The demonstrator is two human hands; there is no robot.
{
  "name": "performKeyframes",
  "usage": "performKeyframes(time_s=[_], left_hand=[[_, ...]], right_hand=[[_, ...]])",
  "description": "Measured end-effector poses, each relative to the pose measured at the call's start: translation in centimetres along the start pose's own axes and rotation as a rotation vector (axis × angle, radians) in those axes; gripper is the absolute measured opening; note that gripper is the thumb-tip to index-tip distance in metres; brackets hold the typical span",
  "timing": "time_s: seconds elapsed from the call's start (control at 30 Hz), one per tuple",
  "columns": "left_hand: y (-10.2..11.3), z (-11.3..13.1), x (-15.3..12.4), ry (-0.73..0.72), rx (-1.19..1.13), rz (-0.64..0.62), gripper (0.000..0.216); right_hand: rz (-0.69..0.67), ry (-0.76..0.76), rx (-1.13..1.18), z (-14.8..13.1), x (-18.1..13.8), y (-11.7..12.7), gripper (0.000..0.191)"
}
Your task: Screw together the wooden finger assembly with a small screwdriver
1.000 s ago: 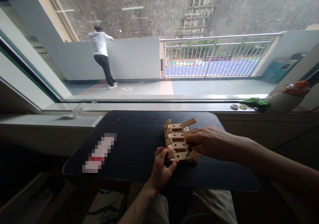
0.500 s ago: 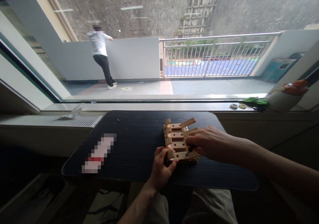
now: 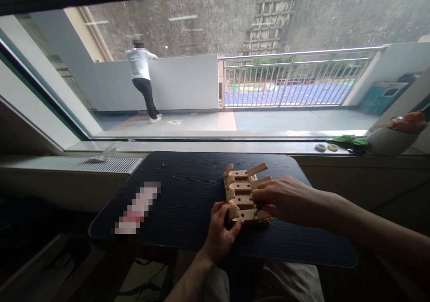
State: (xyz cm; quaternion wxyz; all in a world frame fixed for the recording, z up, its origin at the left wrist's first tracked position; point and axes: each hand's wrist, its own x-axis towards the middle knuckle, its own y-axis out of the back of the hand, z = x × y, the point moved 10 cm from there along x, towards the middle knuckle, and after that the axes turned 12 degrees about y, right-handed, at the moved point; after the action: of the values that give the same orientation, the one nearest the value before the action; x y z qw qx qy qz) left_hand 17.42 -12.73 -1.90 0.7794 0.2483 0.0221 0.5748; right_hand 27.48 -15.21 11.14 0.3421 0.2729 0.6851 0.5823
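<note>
A light wooden assembly [image 3: 240, 186] lies on the dark table, with several rounded blocks and slanting flat strips in a row. Dark round holes show in its pieces. My left hand [image 3: 220, 230] grips the near left corner, thumb at the front and fingers over the end block. My right hand [image 3: 280, 195] is closed on a small dark-handled tool [image 3: 259, 208], perhaps a screwdriver. Its thin tip points down at the nearest wooden piece, by a hole. Most of the handle is hidden in my fingers, and the hand covers the right side of the nearer strips.
On the black table [image 3: 188, 203], a blurred pink-and-red item [image 3: 139, 208] lies at left. Beyond are a window sill with tape rolls [image 3: 320, 147], a green cloth [image 3: 349, 141] and a pale container [image 3: 389, 138]. A person [image 3: 143, 78] leans on a wall outside.
The whole view has shifted slightly, so things appear a little lower and further right. Both hands keep their places on the wooden assembly, and the tool stays at the nearest piece.
</note>
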Motion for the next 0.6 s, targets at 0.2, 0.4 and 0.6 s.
performKeyframes(time_s=[0.2,0.4,0.6], left_hand=[[0.09,0.05,0.0,-0.011,0.0,0.013,0.03],[0.21,0.24,0.0,-0.024,-0.013,0.019,0.03],[0.13,0.13,0.05,-0.016,-0.005,0.016,0.03]], right_hand=[[0.02,-0.032,0.009,0.38,-0.16,-0.09,0.013],[0.033,-0.031,-0.018,0.59,-0.11,0.15,0.014],[0.011,0.016,-0.047,0.27,-0.34,-0.36,0.018]])
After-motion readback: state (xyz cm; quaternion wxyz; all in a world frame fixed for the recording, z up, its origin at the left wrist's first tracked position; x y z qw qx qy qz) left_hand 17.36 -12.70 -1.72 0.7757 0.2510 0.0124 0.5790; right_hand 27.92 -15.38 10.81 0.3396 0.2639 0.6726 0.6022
